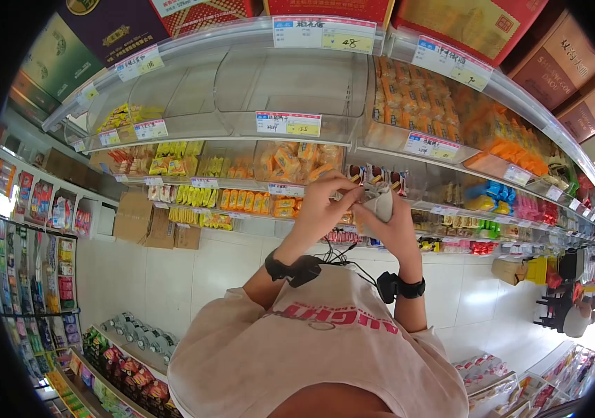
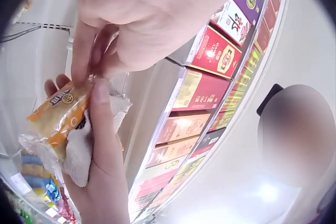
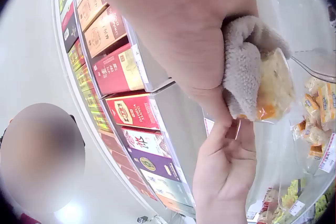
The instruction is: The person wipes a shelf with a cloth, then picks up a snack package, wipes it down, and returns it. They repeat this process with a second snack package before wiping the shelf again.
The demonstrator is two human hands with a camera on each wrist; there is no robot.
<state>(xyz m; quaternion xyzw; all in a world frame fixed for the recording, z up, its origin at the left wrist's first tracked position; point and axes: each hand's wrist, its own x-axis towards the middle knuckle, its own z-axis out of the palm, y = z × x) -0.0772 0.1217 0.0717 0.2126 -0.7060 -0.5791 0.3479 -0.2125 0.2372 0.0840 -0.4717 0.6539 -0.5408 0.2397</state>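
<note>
My right hand holds an orange-and-clear wrapped snack packet together with a light grey fluffy cloth. The cloth lies bunched between the palm and the packet. Pale food shows through the clear wrapper in the right wrist view. At the packet's upper end, the thumb and fingers of my left hand pinch the wrapper, close beside the right thumb. Both hands meet in front of the lower shelf bins, and in the head view they hide most of the packet.
Behind the hands, a bin of orange-wrapped snacks sits on the shelf. Price tags line the clear shelf edges. Boxed goods stand on top. Cardboard boxes are on the floor at left. Black cables hang near the wrists.
</note>
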